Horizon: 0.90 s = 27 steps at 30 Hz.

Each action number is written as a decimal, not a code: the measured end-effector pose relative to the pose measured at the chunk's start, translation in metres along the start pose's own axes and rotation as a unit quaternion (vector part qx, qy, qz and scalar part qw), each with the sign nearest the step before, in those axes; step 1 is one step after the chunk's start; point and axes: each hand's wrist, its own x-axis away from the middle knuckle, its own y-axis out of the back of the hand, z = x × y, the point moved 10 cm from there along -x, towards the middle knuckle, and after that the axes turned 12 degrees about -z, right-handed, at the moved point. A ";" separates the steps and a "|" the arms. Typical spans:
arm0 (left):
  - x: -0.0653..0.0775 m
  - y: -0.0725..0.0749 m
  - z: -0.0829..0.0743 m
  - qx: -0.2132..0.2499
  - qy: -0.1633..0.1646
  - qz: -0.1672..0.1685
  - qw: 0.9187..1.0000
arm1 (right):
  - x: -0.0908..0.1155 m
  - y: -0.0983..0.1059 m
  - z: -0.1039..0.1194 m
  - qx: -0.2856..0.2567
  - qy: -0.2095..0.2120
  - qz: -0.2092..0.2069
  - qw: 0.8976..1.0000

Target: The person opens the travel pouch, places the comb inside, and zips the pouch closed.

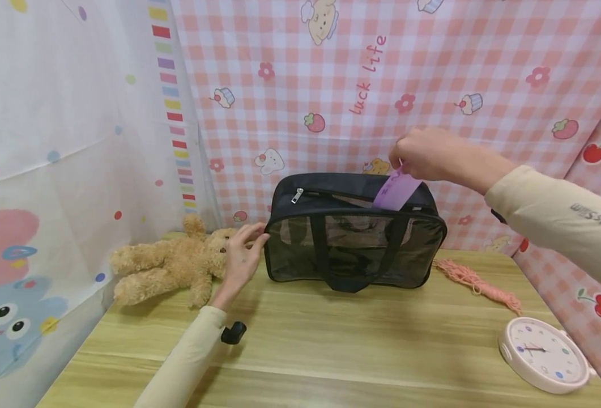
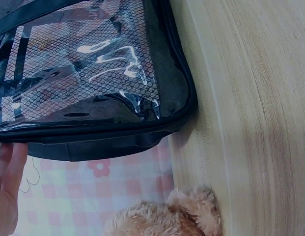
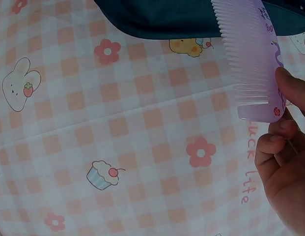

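While our right hand point(image 1: 425, 153) pinched the purple comb point(image 1: 398, 191), seemingly part-way into the unzipped bag point(image 1: 358, 256) at 1 o'clock but not yet released, our left hand point(image 1: 241, 252) touched the bag's 9 o'clock edge, its grip unclear to us.

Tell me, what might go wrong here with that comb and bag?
The purple comb could slip, since the right fingers pinch it near one end. It might snag on the black bag, whose opening looks narrow. The bag could slide too: the left fingers are at only one side.
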 end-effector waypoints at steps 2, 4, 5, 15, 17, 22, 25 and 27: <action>0.000 0.000 0.000 0.000 0.001 0.001 1.000 | 0.000 -0.004 -0.001 -0.001 -0.004 0.005 1.000; 0.000 -0.001 0.000 -0.003 0.002 0.003 1.000 | 0.001 -0.009 -0.002 0.000 -0.008 0.009 1.000; 0.000 -0.001 0.000 -0.004 0.003 0.004 1.000 | 0.001 -0.011 -0.003 -0.001 -0.011 0.012 1.000; -0.001 -0.002 -0.002 0.006 -0.009 0.003 1.000 | 0.006 -0.031 -0.008 0.007 -0.016 0.017 1.000; -0.001 -0.003 -0.002 0.007 -0.011 0.003 1.000 | 0.005 -0.034 -0.009 0.009 -0.017 0.017 1.000; 0.000 -0.001 -0.003 0.008 -0.011 -0.001 1.000 | 0.002 -0.042 -0.007 0.010 -0.010 0.016 1.000; 0.000 -0.001 -0.002 0.007 -0.012 -0.004 1.000 | 0.000 -0.049 -0.004 0.005 0.000 0.019 1.000; -0.001 0.000 -0.003 0.006 -0.013 -0.003 1.000 | 0.001 -0.054 -0.003 0.005 0.005 0.022 1.000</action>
